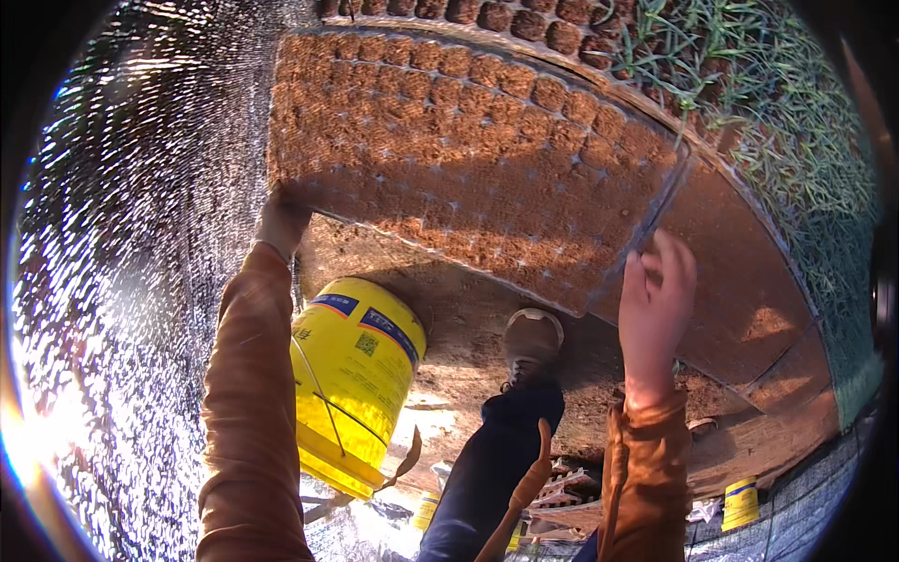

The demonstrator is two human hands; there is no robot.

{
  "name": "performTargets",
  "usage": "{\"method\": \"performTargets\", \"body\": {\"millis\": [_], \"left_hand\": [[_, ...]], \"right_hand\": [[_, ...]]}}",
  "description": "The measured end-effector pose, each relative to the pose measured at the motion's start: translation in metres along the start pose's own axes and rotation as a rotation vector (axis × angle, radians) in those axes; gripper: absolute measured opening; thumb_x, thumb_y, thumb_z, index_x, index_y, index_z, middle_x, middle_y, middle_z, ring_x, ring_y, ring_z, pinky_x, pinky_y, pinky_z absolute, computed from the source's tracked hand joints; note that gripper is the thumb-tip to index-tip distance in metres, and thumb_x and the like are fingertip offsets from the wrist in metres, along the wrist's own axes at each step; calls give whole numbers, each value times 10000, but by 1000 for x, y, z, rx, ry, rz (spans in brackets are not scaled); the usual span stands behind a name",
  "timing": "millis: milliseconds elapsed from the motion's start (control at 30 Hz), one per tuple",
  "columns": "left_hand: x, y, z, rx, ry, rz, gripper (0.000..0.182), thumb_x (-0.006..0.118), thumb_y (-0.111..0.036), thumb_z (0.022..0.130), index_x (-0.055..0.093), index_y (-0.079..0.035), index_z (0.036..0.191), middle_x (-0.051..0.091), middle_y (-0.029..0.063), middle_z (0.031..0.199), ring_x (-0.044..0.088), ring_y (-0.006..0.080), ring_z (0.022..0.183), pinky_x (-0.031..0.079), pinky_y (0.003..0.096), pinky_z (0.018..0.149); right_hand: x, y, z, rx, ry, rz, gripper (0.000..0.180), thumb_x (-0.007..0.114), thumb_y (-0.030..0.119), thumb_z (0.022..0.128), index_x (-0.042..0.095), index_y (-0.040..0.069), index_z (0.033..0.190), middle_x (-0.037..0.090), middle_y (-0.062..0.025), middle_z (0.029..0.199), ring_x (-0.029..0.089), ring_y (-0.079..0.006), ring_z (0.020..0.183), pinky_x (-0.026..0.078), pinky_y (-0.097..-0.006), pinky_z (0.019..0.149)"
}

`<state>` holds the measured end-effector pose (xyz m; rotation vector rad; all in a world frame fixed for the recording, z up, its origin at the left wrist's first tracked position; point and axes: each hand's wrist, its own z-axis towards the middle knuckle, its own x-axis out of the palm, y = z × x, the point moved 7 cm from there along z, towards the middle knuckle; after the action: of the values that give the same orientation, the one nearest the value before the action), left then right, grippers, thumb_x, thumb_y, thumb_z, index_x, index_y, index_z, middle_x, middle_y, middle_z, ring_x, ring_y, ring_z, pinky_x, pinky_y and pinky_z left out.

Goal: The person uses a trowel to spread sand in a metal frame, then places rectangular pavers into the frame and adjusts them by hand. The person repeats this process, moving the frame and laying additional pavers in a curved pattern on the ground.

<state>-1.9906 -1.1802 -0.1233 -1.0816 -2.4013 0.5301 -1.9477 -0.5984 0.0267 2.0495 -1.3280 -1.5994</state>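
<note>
In front of me a plug tray [449, 161] filled with brown growing medium slants across the view, its cells showing small pale cross-shaped ridges. My left hand [284, 221] grips the tray's near left corner, fingers partly in shadow. At the opposite end, my right hand [657, 302] has curled fingers beside the tray's right rim; whether it touches the rim cannot be made out. Under that hand and to its right lies another brown soil-covered surface [737, 260], smoother than the tray. Both forearms wear orange-brown sleeves.
A yellow bucket [358, 379] with printed labels lies tilted below the tray's left part. My shoe [534, 337] rests on the dirt floor. Green seedlings [772, 105] grow at upper right, beside more filled cells [527, 24]. Shiny mesh sheeting [140, 246] hangs along the left.
</note>
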Motion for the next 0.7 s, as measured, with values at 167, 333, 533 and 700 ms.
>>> {"method": "performTargets", "body": {"millis": [167, 333, 533, 700], "left_hand": [[54, -95, -55, 220, -635, 797, 591, 361, -457, 982, 337, -77, 1435, 364, 167, 1454, 339, 331, 1323, 265, 426, 1109], [29, -245, -76, 535, -731, 961, 687, 378, -548, 936, 329, -86, 1442, 365, 158, 1455, 361, 313, 1303, 285, 420, 1082], [-22, -327, -103, 632, -896, 908, 805, 398, -658, 880, 319, -95, 1450, 367, 147, 1457, 387, 292, 1281, 311, 413, 1050], [-11, -62, -54, -464, -320, 687, 698, 514, -531, 918, 355, -53, 1403, 557, 132, 1229, 590, 286, 984, 505, 334, 712]], "right_hand": [[76, -53, -116, 955, 620, 750, 307, 628, 164, 907, 572, -19, 1148, 600, -94, 1071, 644, -148, 803, 535, -248, 653], [138, -54, -127, 1248, 374, 1395, 266, 582, 215, 940, 548, 25, 1123, 651, -112, 1016, 649, -214, 931, 560, -303, 718], [163, -58, -126, 1261, 130, 1598, 258, 583, 303, 937, 573, 51, 989, 673, -127, 954, 662, -244, 905, 554, -343, 789], [169, -55, -132, 1329, 40, 1625, 334, 537, 346, 955, 557, 24, 1038, 659, -147, 991, 648, -277, 944, 541, -383, 827]]}}
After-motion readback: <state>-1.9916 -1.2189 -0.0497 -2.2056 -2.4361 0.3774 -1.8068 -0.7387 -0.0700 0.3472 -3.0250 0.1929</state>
